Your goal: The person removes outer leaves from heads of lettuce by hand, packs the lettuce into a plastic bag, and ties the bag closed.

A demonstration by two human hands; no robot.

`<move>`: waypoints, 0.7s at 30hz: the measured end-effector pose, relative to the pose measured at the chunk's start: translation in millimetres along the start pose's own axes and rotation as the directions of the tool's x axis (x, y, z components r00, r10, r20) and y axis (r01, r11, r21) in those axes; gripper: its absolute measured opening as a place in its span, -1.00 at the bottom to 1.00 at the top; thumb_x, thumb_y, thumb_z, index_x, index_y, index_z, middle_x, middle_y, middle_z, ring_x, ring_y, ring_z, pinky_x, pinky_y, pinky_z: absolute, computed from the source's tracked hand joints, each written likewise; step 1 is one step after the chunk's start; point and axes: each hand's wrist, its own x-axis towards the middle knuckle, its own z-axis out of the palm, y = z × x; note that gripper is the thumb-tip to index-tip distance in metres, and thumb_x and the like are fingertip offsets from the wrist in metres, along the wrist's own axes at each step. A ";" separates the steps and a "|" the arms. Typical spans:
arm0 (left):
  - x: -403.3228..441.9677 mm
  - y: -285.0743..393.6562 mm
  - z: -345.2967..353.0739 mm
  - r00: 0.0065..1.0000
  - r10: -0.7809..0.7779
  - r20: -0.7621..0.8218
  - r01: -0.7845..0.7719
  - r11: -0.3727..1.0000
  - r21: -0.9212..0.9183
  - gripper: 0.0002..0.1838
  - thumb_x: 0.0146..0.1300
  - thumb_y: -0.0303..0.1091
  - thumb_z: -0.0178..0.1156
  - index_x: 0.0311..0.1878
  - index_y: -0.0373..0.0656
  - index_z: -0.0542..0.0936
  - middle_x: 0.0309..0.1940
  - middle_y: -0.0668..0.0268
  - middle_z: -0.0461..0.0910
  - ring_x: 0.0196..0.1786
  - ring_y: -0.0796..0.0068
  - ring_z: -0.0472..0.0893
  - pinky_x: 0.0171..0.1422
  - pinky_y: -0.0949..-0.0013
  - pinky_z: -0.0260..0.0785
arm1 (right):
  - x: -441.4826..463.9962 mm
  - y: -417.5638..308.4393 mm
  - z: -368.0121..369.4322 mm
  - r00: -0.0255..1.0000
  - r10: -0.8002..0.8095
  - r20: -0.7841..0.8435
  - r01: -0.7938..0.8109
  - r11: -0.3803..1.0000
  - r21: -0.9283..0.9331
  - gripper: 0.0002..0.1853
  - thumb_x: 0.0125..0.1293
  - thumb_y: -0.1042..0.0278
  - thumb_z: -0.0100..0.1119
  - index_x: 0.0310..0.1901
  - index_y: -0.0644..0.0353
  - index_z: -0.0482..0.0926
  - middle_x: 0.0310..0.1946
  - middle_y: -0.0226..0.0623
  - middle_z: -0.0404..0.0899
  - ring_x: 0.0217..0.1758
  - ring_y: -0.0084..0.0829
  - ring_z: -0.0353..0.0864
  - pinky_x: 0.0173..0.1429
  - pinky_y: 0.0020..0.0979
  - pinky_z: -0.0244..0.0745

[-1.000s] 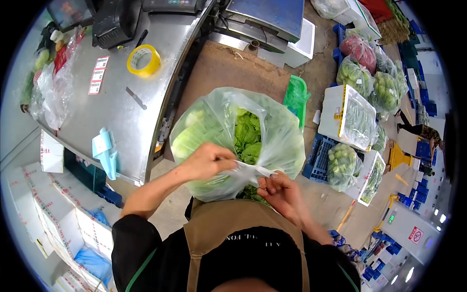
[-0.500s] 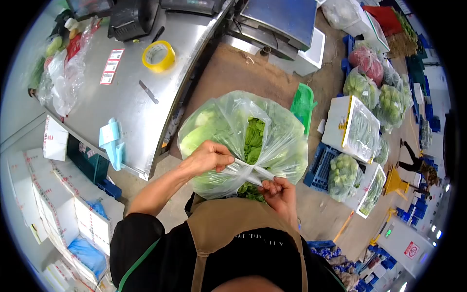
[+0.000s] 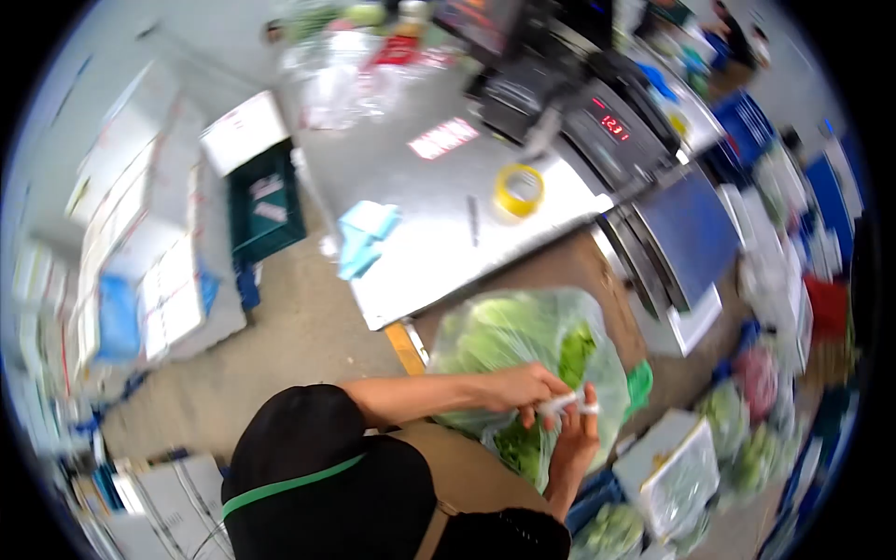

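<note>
A large clear plastic bag [image 3: 476,350] full of leafy green vegetables is in front of me, close against my apron. Green leaves [image 3: 577,355] show through a gap in the plastic, and more poke out on the near side. My left hand [image 3: 525,385] pinches one gathered end of the bag. My right hand [image 3: 573,441] has its fingers closed round the other end. Between the hands the plastic is drawn into a whitish twist; whether it is knotted is too blurred to tell.
A metal table [image 3: 420,243] beyond the bag holds a yellow tape roll [image 3: 519,190], a knife [image 3: 473,220], labels [image 3: 443,138] and a light blue mask [image 3: 366,237]. A scale [image 3: 686,233] with a lit display stands right. White foam boxes [image 3: 667,476] and bagged vegetables line the right side.
My view has swung to the left, so the table and scale appear more central. Both hands keep hold of the bag's ends, which are now closer together.
</note>
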 end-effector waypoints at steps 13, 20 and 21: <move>7.8 -17.8 -1.7 0.977 0.209 -0.046 -0.206 0.976 0.065 -0.68 0.27 -0.34 0.13 0.04 -0.25 0.60 -0.26 0.29 0.68 -0.31 0.63 0.64 -0.47 0.51 0.40 | 2.2 -17.9 19.1 0.987 -0.040 0.157 0.100 0.913 -0.397 -0.48 0.50 0.36 -0.24 0.43 0.33 0.05 0.32 -0.13 0.22 0.32 -0.33 0.28 0.37 -0.38 0.16; 19.2 1.0 0.9 0.730 0.665 0.159 -0.349 0.163 0.923 -0.82 0.18 -0.19 0.21 -0.40 -0.05 0.69 -0.53 0.23 0.56 -0.35 0.21 0.48 -0.27 0.24 0.36 | -5.1 -14.5 8.8 0.993 -0.049 0.110 0.093 0.894 -0.438 -0.48 0.08 0.61 0.04 0.17 0.42 0.38 0.06 -0.26 0.43 0.12 -0.41 0.43 0.21 -0.44 0.33; 19.2 -0.4 1.8 0.717 0.680 0.153 -0.347 0.158 0.924 -0.87 0.14 -0.27 0.23 -0.39 -0.07 0.69 -0.53 0.23 0.57 -0.35 0.21 0.50 -0.28 0.25 0.37 | -6.1 -18.2 7.2 0.994 -0.039 0.101 0.079 0.897 -0.434 -0.55 0.08 0.59 0.08 0.08 0.41 0.43 -0.03 -0.29 0.45 0.01 -0.44 0.43 0.10 -0.46 0.35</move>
